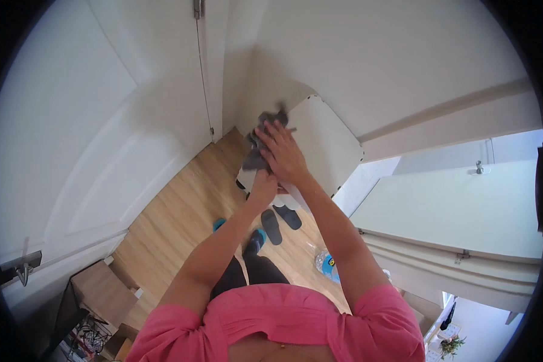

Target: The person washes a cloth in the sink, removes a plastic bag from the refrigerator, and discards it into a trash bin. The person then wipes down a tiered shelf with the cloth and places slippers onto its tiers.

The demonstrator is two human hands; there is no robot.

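My R hand (284,153), fingers nearly straight, is on grey cloth (256,160); L hand (263,186) curled nr its lower end, can't tell if gripping. White cabinet (327,134) behind, slippers (271,227) below.

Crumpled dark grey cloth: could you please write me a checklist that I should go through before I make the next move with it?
1. Right-hand grip on the cloth: ok, fingers lie across it.
2. Left-hand grip closed on the cloth: cannot tell, it is at the lower end, fingers partly hidden.
3. Cloth touching the white flat-topped unit: cannot tell from this angle.
4. Floor near the feet free of loose things: not ok, flat dark grey slippers lie close by.
5. Clear plastic bottle with blue label apart from the feet: ok.
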